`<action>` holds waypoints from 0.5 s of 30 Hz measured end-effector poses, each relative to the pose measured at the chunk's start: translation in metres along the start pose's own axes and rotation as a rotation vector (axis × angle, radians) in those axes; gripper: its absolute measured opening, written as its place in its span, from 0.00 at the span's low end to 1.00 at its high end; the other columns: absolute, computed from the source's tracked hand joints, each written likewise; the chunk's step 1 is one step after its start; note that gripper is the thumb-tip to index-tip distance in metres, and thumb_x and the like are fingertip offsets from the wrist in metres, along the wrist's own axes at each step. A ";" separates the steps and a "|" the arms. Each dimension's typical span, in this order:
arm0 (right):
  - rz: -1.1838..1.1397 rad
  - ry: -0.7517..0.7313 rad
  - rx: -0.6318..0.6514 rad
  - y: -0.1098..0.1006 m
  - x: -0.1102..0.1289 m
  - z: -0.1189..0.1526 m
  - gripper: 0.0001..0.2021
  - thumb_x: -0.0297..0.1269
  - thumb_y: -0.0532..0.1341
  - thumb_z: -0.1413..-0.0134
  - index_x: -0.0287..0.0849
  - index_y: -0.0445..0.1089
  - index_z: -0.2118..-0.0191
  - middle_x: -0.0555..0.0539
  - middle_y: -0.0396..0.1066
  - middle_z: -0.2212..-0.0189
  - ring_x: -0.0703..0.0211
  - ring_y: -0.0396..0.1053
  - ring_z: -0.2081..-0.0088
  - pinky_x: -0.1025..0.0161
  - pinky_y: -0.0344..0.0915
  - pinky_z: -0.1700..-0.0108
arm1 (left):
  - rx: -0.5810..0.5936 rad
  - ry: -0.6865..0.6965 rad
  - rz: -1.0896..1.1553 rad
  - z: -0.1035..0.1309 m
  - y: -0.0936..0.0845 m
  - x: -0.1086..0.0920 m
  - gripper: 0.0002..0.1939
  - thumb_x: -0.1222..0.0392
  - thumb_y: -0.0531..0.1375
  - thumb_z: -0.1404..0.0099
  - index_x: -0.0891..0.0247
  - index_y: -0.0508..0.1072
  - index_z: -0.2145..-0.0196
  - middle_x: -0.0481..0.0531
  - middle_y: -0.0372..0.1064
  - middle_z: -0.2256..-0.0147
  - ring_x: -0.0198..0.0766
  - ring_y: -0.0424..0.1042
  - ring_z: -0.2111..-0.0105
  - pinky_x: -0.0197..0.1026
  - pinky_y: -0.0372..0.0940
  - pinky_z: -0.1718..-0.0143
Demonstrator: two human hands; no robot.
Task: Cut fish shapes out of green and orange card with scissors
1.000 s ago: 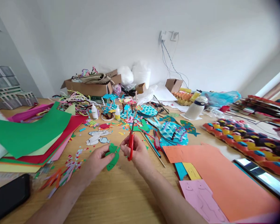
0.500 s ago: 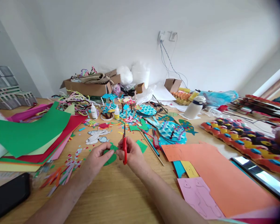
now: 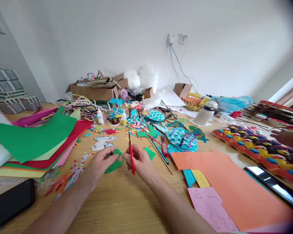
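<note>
My left hand [image 3: 103, 162] pinches a green paper cut-out [image 3: 115, 165] between thumb and fingers, just over the wooden table. Its outline is rounded, partly covered by the fingers. Red-handled scissors [image 3: 132, 159] are in my right hand [image 3: 142, 163], their blades pointing away from me and up. The blades look closed and stand apart from the green paper. A small green paper piece [image 3: 149, 153] lies just beyond my right hand. Past my left hand are white paper fish [image 3: 104, 143] with drawn outlines.
On the left lie stacked coloured sheets [image 3: 46, 138], paper scraps [image 3: 73, 172] and a black phone [image 3: 13, 204]. Orange paper [image 3: 224, 182] and pink paper [image 3: 210, 206] are on the right, near a painted egg tray [image 3: 256, 148]. Another person's hand [image 3: 286, 138] reaches in there. Glue bottles [image 3: 100, 117] stand behind.
The scissors have tilted slightly in my right hand and sit a bit farther from the green cut-out. At the right edge, the other person's hand has come into clearer view over the egg tray.
</note>
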State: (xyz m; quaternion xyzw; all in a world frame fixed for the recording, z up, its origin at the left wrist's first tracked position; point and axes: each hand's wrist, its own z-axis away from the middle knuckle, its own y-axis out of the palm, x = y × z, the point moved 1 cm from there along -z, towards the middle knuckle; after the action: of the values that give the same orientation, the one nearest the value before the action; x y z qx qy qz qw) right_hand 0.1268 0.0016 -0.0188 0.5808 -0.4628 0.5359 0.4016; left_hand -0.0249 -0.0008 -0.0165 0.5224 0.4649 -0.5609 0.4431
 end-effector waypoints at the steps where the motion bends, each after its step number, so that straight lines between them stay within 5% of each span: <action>1: 0.044 0.002 0.018 0.000 0.000 0.001 0.12 0.44 0.60 0.53 0.42 0.59 0.74 0.57 0.55 0.83 0.68 0.55 0.81 0.70 0.51 0.79 | -0.017 -0.010 0.041 0.000 -0.002 -0.002 0.08 0.54 0.60 0.46 0.62 0.70 0.74 0.43 0.66 0.76 0.33 0.63 0.75 0.34 0.56 0.73; 8: 0.138 0.001 0.130 0.008 0.001 0.007 0.12 0.40 0.54 0.50 0.42 0.56 0.79 0.57 0.51 0.85 0.69 0.51 0.82 0.69 0.46 0.79 | -0.168 -0.001 0.278 0.001 -0.005 -0.017 0.06 0.57 0.63 0.51 0.62 0.71 0.76 0.44 0.69 0.76 0.33 0.66 0.74 0.33 0.59 0.71; 15: 0.162 0.023 0.171 0.011 -0.002 0.009 0.12 0.40 0.53 0.49 0.42 0.56 0.78 0.57 0.50 0.85 0.69 0.51 0.83 0.69 0.45 0.80 | -0.162 0.021 0.355 0.000 0.003 -0.021 0.05 0.59 0.64 0.52 0.62 0.73 0.78 0.46 0.70 0.77 0.34 0.68 0.74 0.34 0.62 0.68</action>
State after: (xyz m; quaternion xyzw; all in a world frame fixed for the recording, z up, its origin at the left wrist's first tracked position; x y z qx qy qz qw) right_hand 0.1182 -0.0095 -0.0225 0.5674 -0.4560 0.6109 0.3113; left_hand -0.0211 -0.0015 0.0047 0.5645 0.4136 -0.4291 0.5711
